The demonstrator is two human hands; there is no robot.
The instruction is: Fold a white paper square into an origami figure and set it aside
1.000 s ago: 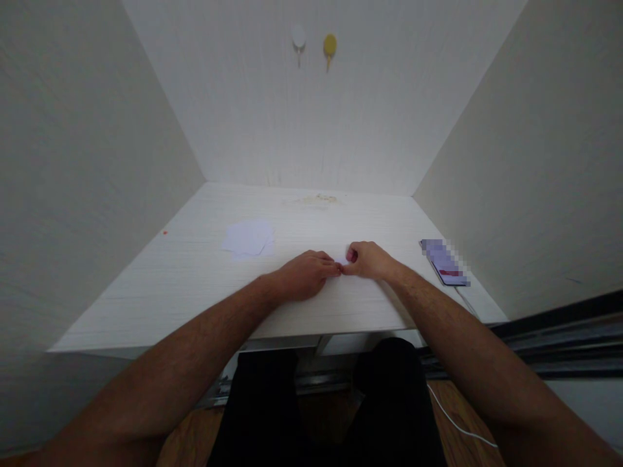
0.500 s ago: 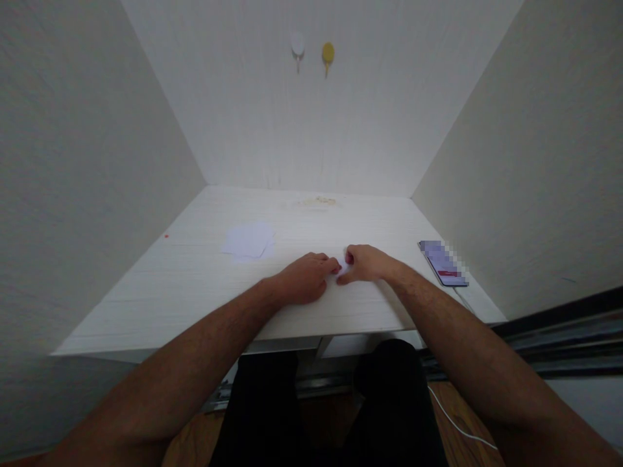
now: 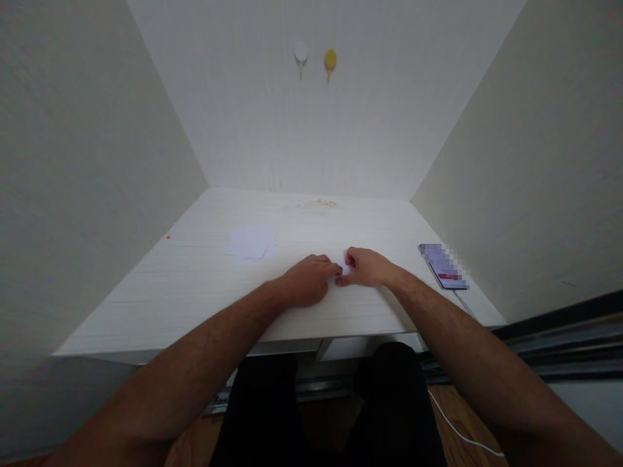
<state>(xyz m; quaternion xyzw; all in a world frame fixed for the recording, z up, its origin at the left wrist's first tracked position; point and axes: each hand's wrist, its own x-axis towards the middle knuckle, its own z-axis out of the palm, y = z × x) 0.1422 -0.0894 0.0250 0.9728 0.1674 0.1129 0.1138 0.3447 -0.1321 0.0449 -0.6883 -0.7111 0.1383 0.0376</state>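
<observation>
Both my hands rest on the white table (image 3: 195, 292), fingertips meeting near its middle. My left hand (image 3: 306, 280) is curled, its fingers pressing down on a small white piece of paper (image 3: 345, 267). My right hand (image 3: 366, 267) is curled too, pinching the same small paper between thumb and fingers. Most of that paper is hidden under my fingers. A loose pile of white paper sheets (image 3: 250, 242) lies on the table, left of and beyond my left hand.
A phone (image 3: 443, 266) lies near the table's right edge, with a white cable (image 3: 462, 436) running down to the floor. Walls close in the table on three sides. Two round hooks, one white (image 3: 300, 50) and one yellow (image 3: 330, 59), hang on the back wall.
My hands stay together on the small paper; the right thumb and fingers have shifted slightly over it. The view has tilted a little.
</observation>
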